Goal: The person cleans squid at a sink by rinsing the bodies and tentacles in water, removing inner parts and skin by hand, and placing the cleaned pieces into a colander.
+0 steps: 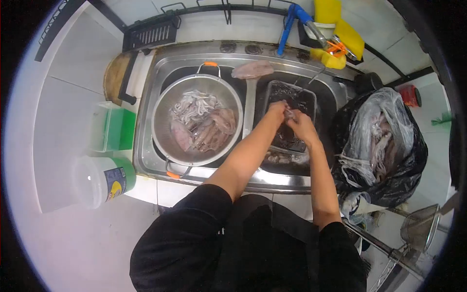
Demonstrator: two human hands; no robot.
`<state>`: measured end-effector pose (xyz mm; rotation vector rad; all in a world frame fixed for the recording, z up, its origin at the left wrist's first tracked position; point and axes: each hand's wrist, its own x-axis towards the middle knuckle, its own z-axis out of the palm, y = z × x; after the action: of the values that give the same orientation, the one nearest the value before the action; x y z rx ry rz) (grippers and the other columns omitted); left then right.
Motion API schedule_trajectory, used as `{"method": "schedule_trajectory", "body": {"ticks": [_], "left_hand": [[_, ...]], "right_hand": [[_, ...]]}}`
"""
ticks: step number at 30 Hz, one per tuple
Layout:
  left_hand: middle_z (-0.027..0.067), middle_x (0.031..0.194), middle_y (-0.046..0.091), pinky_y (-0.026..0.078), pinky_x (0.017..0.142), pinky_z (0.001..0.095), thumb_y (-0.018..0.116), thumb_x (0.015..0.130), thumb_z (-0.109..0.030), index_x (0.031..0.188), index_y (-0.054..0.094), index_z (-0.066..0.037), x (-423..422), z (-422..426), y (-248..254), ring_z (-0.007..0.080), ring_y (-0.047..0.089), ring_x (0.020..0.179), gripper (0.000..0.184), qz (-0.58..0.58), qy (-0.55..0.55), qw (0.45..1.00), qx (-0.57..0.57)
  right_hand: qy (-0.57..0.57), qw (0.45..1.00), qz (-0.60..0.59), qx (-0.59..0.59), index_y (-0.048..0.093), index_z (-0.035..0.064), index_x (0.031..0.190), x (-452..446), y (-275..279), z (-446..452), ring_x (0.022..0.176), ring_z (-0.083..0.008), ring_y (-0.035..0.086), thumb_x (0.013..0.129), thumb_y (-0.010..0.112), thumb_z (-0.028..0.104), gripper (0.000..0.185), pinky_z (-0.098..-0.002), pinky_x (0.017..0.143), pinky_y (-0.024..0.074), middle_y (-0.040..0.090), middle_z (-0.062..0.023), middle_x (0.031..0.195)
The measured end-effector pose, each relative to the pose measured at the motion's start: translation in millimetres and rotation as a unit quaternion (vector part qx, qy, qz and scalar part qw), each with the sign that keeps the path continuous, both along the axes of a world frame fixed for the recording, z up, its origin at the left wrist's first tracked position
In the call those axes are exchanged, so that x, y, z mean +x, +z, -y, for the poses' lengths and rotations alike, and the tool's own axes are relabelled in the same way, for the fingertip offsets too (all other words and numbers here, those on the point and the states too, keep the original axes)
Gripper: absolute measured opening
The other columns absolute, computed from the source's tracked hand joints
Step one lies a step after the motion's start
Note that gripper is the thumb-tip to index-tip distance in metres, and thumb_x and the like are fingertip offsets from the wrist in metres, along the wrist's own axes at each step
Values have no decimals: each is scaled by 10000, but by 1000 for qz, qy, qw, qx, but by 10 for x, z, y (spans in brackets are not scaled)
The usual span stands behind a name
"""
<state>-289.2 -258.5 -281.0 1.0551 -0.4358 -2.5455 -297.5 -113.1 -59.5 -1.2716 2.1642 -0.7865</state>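
Observation:
Over a clear container of dark water in the right sink basin, my left hand and my right hand meet, fingers closed on a small pale piece of squid. Water runs near them from the blue tap. In the left basin stands a steel colander with orange handles, holding squid bodies and pale tentacles. One squid body lies on the divider behind. Small squid scraps lie in front of the container.
A black bag lined with clear plastic holds more squid at the right. Yellow sponges sit behind the tap. Green containers and a white-lidded bucket stand left. A mesh strainer is at the lower right.

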Motion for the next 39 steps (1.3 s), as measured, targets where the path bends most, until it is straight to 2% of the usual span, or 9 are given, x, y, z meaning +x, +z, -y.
{"method": "schedule_trajectory", "body": {"ticks": [4,7,10,17,24,26,29,33,39], "left_hand": [[20,650,482,361,418,313,411,914,-139,788,494,-88,221,-106,925,158,437,485,160,72,178,975,108],[19,643,489,402,459,312,430,916,-175,857,507,-104,545,-101,764,158,453,509,120,-61,26,996,67],[-13,628,503,391,431,279,426,913,-217,892,511,-128,510,-290,1070,125,445,470,125,115,10,993,-38],[75,723,579,380,406,311,494,872,-253,951,581,-54,643,-794,997,161,502,533,231,178,-76,943,-270],[53,964,567,433,712,331,567,848,-232,1053,533,-62,749,-419,653,153,514,813,269,-207,-82,967,-123],[49,1021,563,435,774,336,564,852,-222,1085,518,-68,826,-249,833,151,510,870,283,-261,-76,958,-87],[63,949,620,467,617,291,547,846,-232,1009,581,-53,895,-225,1667,148,581,765,245,79,-110,928,-348],[86,977,605,467,668,299,428,911,-217,1064,541,-28,994,-255,1967,159,582,831,268,59,-98,974,-193],[139,1075,546,458,817,336,337,952,-239,1135,441,-2,918,72,1705,221,559,947,317,-31,110,963,-245]], "right_hand": [[-24,994,107,6,599,-19,999,-25,485,-263,775,-316,636,722,606,151,325,-353,697,469,622,-235,803],[-5,999,50,19,609,-6,960,-91,851,-357,724,-144,583,716,594,71,256,-290,690,460,629,-107,764],[33,999,-2,9,617,4,948,-157,914,-305,733,-152,586,702,602,63,253,-285,697,458,631,-92,773],[183,980,57,-48,623,22,967,363,923,627,817,-233,617,692,651,142,301,-335,761,471,638,-150,887],[154,970,182,-52,565,44,1132,1036,1064,1595,945,-224,586,726,621,114,415,-312,836,442,628,-125,1010],[145,986,-79,-14,509,89,1213,752,754,1733,1084,-303,521,743,592,82,477,-367,914,408,569,-148,1142],[192,915,-350,-56,459,133,1265,314,177,1769,1207,-343,399,751,542,52,527,-434,973,359,472,-137,1275],[90,919,-379,-61,533,326,1183,19,-240,1868,1233,-322,366,837,469,179,382,-580,970,292,481,-89,1269],[149,920,-355,-70,573,88,1072,-127,-295,1978,1005,-318,532,731,537,103,343,-432,854,446,573,-101,1039]]}}
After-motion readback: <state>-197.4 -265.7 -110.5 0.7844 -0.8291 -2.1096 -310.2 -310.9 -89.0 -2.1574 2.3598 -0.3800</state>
